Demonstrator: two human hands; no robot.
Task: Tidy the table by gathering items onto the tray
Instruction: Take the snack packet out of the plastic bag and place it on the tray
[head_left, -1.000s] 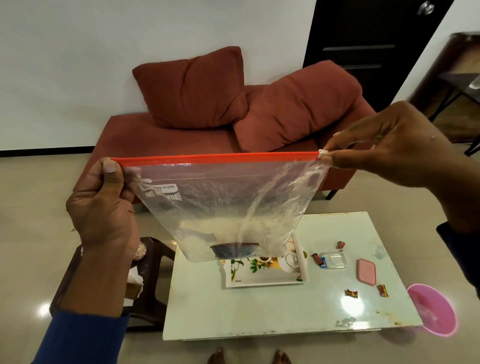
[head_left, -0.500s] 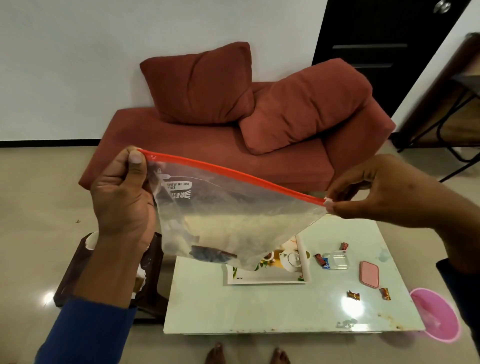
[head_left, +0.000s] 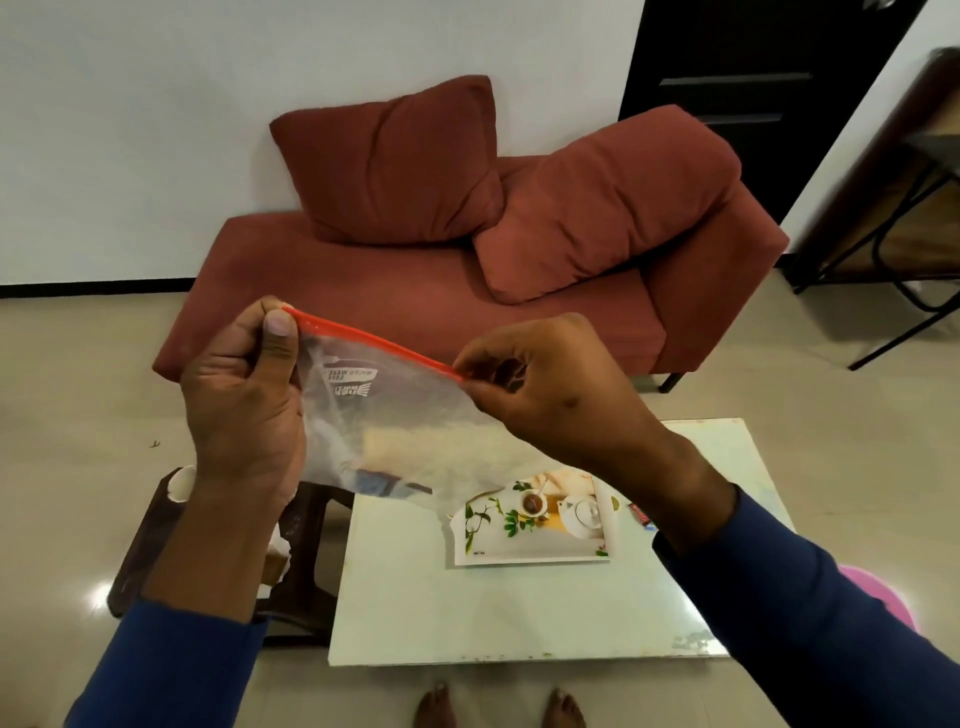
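Note:
I hold a clear zip bag (head_left: 395, 431) with an orange zip strip up in the air above the table's left side. My left hand (head_left: 244, 400) pinches the strip's left end. My right hand (head_left: 545, 395) pinches the strip partway along, close to the left hand. A dark item lies in the bag's bottom. Below it, a white tray (head_left: 530, 545) printed with a teapot and leaves lies on the pale table (head_left: 467, 608). My right forearm hides most of the small items on the table's right part; only a red candy wrapper (head_left: 641, 515) peeks out.
A dark stool (head_left: 306, 525) with a paper cup and tissue stands left of the table. A red sofa (head_left: 415, 291) with two cushions is behind. A pink bin (head_left: 878, 592) sits at the table's right. My bare feet are at the table's near edge.
The bag came down from a raised, level stretch. My right hand slid left along the orange strip toward the left hand, and the view tilted down.

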